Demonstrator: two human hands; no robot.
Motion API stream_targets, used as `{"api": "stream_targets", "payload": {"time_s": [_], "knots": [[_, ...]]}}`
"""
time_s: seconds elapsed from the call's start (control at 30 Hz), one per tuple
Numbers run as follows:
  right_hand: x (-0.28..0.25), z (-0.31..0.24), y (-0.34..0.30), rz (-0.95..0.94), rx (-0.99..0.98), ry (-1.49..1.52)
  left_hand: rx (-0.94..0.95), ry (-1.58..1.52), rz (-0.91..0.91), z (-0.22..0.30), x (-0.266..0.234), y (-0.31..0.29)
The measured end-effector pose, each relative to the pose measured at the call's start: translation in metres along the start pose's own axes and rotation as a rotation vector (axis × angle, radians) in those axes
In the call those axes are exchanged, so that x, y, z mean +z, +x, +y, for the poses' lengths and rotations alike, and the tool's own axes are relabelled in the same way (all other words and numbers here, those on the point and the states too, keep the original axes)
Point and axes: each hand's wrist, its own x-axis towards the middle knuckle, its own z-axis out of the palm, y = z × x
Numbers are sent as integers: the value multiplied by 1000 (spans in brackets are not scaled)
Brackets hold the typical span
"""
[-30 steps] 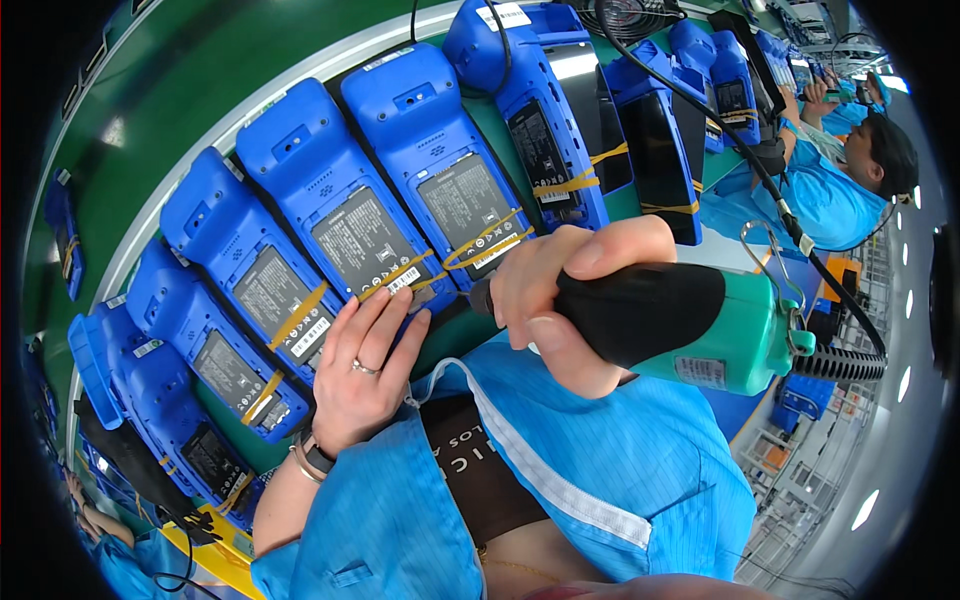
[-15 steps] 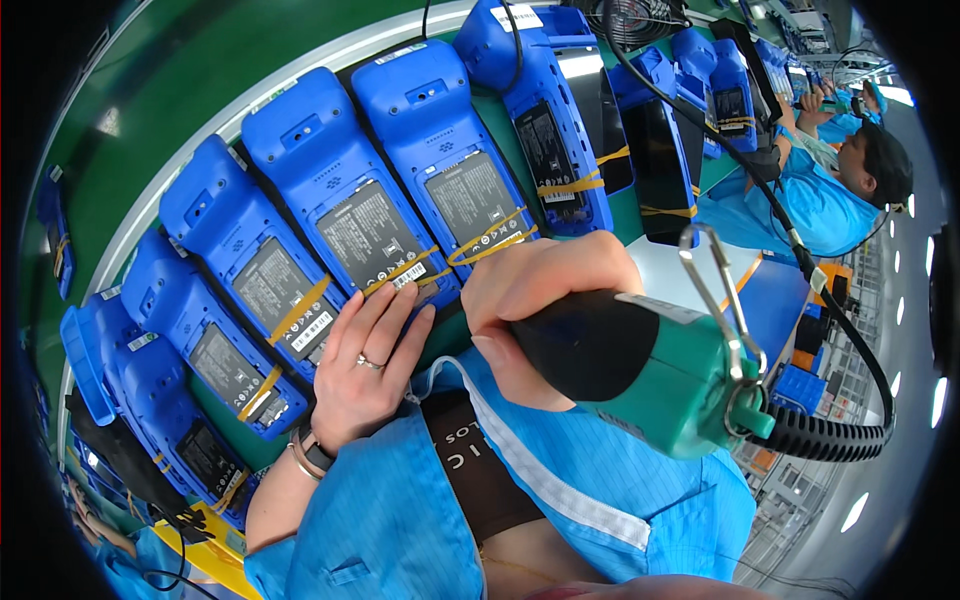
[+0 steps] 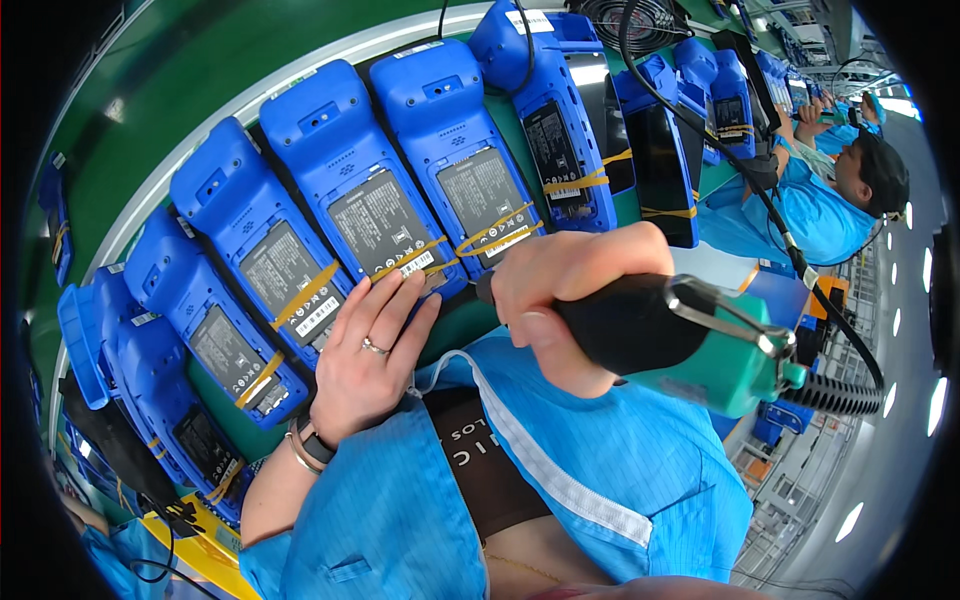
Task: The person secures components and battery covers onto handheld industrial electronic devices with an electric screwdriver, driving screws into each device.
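My right hand (image 3: 585, 300) is wrapped round a green and black electric screwdriver (image 3: 690, 355), whose dark tip points left at the lower end of a blue handheld device (image 3: 455, 140). I cannot tell whether the tip touches anything. My left hand (image 3: 370, 355) lies with fingers stretched out on the lower end of another blue handheld device (image 3: 330, 150), holding nothing. Both devices lie back side up, each with a dark battery and a yellow rubber band; a battery (image 3: 380, 220) shows just beyond my left fingertips.
More blue devices with rubber bands, such as one device (image 3: 235, 190), line the green bench to the left. Further devices (image 3: 655, 150) lie at right, near a fan (image 3: 635, 25). A black cable (image 3: 740, 150) crosses above; a person (image 3: 800, 200) in blue sits beyond.
My right hand has shifted right with the screwdriver, whose rear end has swung upward. My left hand stays at the device's lower end. The view has shifted slightly.
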Motion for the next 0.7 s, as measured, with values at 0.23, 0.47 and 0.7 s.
{"api": "stream_targets", "payload": {"time_s": [0.23,0.47,0.7], "knots": [[-7,-1,6,18,-2,290,-96,-153,110,1,3,1],[10,-4,12,140,44,473,-209,-316,242,5,2,19],[10,-9,13,197,15,512,-259,-52,253,0,-52,1]]}}
